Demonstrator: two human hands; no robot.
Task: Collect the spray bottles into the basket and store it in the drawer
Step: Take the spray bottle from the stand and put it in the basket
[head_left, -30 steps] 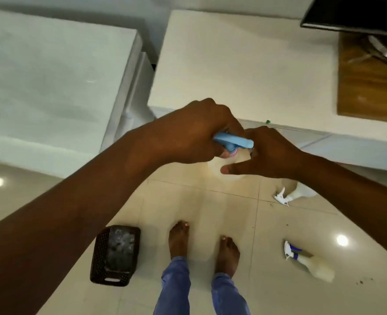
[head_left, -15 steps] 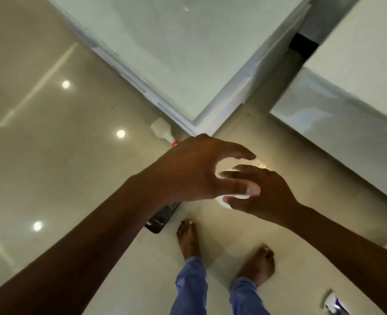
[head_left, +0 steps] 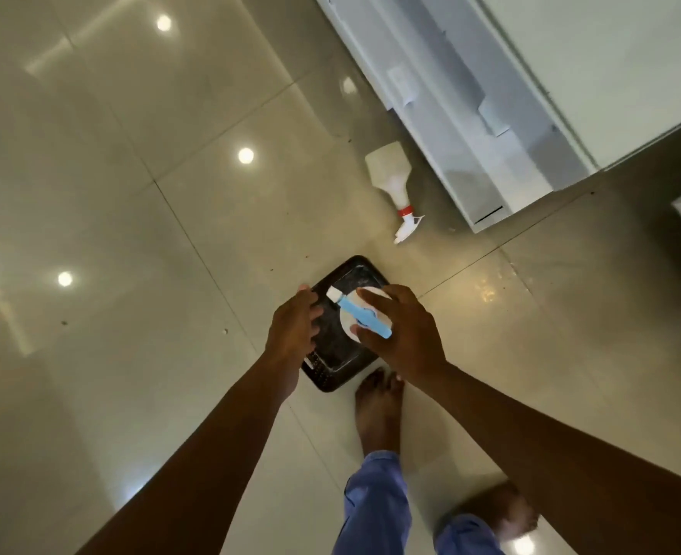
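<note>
The right hand (head_left: 405, 334) grips a blue bottle (head_left: 365, 320) over the basket (head_left: 331, 378); the left hand (head_left: 293, 328) is open. A red bottle (head_left: 391, 172) waits on the floor (head_left: 131, 194)

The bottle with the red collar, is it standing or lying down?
Lying down: the red-collared bottle lies on its side on the floor.

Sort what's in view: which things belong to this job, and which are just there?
Job: blue-trigger bottle in right hand; basket under left hand; red-collar bottle lying on floor; white drawer unit.
Just there: floor tiles, light reflections.
</note>
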